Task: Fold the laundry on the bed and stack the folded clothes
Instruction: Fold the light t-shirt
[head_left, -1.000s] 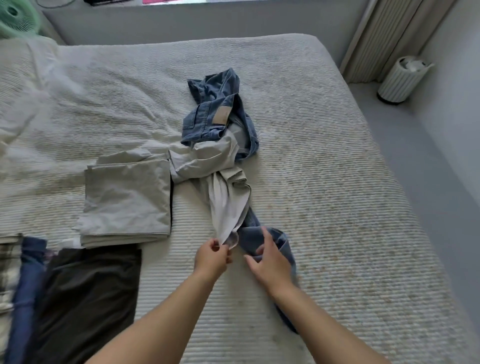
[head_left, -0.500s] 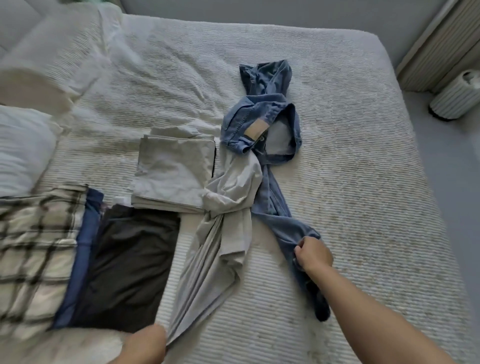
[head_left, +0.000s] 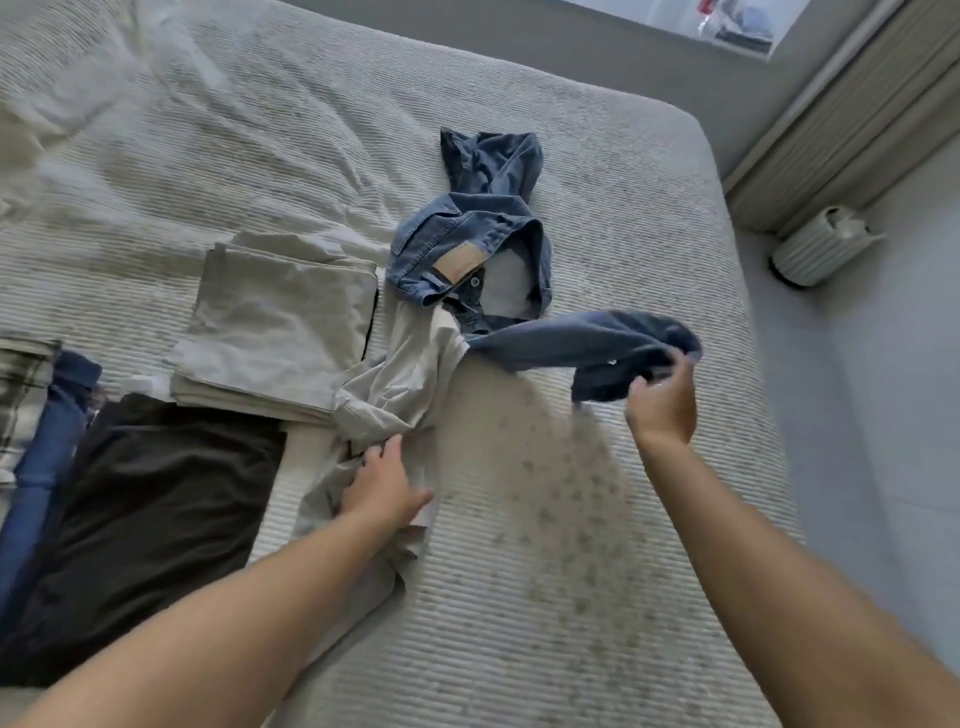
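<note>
Right hand: our right hand (head_left: 661, 402) pinched the hem of one leg of the jeans (head_left: 470, 244) and held it lifted off the bed, out to the right; we judged this was to draw the leg clear of the other garment.
Left hand: our left hand (head_left: 383, 488) lay on the grey garment (head_left: 395, 384), fingers spread and mostly straight, pressing it down; probably to pin it while the denim pulled free.
Jeans: waistband and tan patch sat crumpled mid-bed, the other leg bunched beyond it toward the far edge.
Tangle: the grey garment ran under the waistband, so the two pieces overlapped and needed parting before either could be folded.
Folded clothes: a beige folded piece (head_left: 283, 322) lay just left of the tangle; nearer us a dark folded piece (head_left: 156, 514), then a blue one (head_left: 44, 457) and a plaid one (head_left: 18, 395) at the frame's left edge.
Bed: the ribbed pale bedspread (head_left: 597, 597) looked soft, wrinkled toward the upper left.
Room: a white ridged bin (head_left: 821, 247) stood on the grey floor (head_left: 893, 467) beside pale curtains (head_left: 852, 104).
</note>
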